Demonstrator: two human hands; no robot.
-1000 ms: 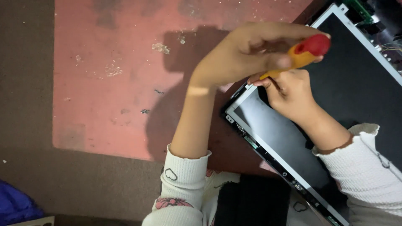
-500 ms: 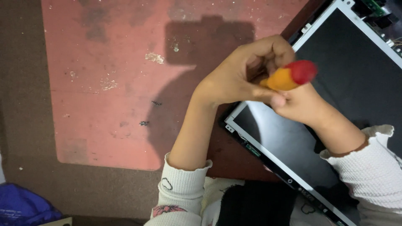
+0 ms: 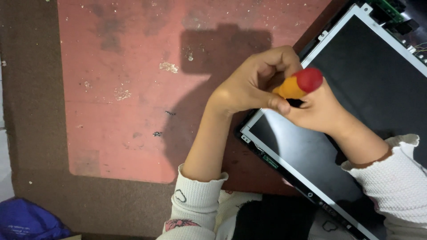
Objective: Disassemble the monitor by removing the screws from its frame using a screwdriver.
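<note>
Both hands meet over the near left corner of a flat black display panel with a pale metal frame, which lies tilted on a worn red work mat. The left hand closes its fingers around an orange-and-red screwdriver handle; the right hand pinches it from below. The tip is hidden, seemingly being seated at the frame, calling for steady downward pressure. No containers are visible.

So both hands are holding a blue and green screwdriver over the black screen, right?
Not quite. The head view shows the screwdriver handle is orange with a red end, not blue and green. The left hand and right hand do hold it over the black screen.
</note>
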